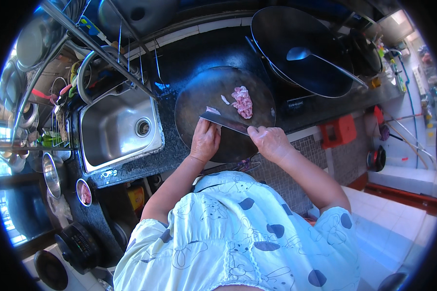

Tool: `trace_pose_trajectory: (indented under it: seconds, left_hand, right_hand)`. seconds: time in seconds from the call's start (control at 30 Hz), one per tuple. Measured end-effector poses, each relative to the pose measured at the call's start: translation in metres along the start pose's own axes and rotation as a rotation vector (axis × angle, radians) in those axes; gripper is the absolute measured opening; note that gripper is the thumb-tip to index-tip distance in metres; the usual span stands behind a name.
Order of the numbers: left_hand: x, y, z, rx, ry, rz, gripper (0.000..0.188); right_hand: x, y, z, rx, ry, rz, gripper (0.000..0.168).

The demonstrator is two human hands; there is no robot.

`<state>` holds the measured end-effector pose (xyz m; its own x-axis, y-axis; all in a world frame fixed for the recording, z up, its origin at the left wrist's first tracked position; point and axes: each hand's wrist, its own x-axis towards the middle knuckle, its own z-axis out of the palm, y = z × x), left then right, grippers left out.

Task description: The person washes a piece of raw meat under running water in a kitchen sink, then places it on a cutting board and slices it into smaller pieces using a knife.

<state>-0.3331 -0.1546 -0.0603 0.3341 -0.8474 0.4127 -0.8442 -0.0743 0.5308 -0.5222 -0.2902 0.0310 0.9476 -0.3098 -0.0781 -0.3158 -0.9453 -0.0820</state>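
A cleaver (225,122) is gripped by its handle in my right hand (271,142). Its blade reaches left across a round cutting board (193,91). My left hand (205,140) presses a small piece of raw meat (214,110) against the board, with its fingertips close beside the blade; part of that piece is hidden under the cleaver and fingers. Beyond the blade lies a pile of cut raw meat (243,103). One thin pale strip (225,99) rests apart from it, to its left.
Left of the board is a steel sink (113,127); a metal dish rack (94,43) overhangs it. A bowl of raw meat (83,192) stands at the lower left. At the right, a wok (276,36) holds a metal spatula (302,54). A red plastic stool (338,131) stands below the counter.
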Motion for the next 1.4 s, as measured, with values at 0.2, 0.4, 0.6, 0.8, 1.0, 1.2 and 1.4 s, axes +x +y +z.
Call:
trace_pose_trajectory:
  seconds: [0.2, 0.4, 0.6, 0.8, 1.0, 1.2, 1.4]
  left_hand:
    - [0.000, -0.002, 0.003, 0.069, -0.006, 0.035, 0.033]
    - [0.001, -0.002, 0.002, 0.049, -0.023, 0.010, 0.032]
    - [0.001, 0.000, -0.001, -0.006, -0.046, -0.004, 0.037]
    - [-0.001, 0.000, -0.001, -0.002, -0.020, 0.023, 0.039]
    - [-0.002, 0.004, 0.000, 0.045, 0.026, 0.033, 0.041]
    - [-0.004, 0.002, 0.000, 0.067, 0.079, 0.036, 0.045]
    - [-0.007, -0.001, 0.002, 0.071, 0.069, 0.019, 0.043]
  right_hand:
    - [0.006, 0.001, 0.003, 0.086, -0.035, 0.016, 0.017]
    - [0.020, -0.001, 0.005, 0.101, -0.036, -0.007, 0.013]
    - [0.046, -0.018, 0.021, 0.141, 0.019, 0.007, 0.006]
    - [0.095, -0.027, 0.031, 0.177, 0.056, -0.056, 0.010]
    - [0.097, -0.022, 0.032, 0.228, 0.088, -0.042, 0.010]
    - [0.044, 0.003, 0.028, 0.192, 0.090, 0.118, 0.011]
    - [0.009, -0.002, 0.017, 0.113, 0.100, 0.025, 0.009]
